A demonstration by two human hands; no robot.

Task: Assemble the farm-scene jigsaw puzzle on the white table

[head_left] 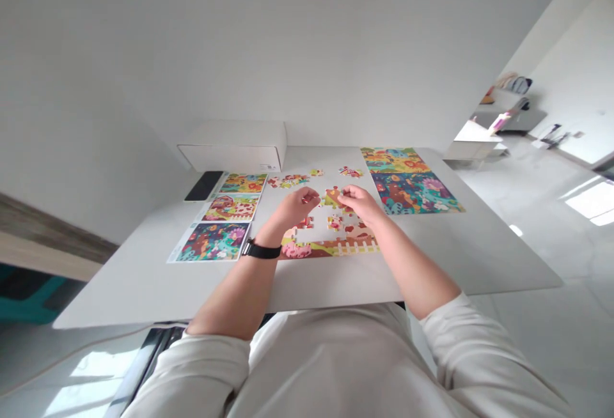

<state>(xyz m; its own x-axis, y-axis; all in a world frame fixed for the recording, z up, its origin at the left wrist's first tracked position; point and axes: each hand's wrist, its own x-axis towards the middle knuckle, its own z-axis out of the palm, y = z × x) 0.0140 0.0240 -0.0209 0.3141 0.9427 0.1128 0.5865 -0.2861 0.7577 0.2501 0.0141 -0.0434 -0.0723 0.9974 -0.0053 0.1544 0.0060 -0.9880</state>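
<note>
A partly assembled jigsaw puzzle (330,247) with a fence along its near edge lies on the white table (144,284) in front of me. My left hand (295,206), with a black watch on the wrist, hovers over its far left part with fingers curled. My right hand (361,203) is just to the right, fingers pinched. Between the two hands sits a green and orange puzzle piece (330,197), touched by both. Loose pieces (289,180) lie farther back.
A sheet of three reference pictures (225,216) lies at the left, a black phone (204,185) beyond it. A white box (235,145) stands at the back. Two finished puzzles (407,181) lie at the right. More furniture stands across the room (503,117).
</note>
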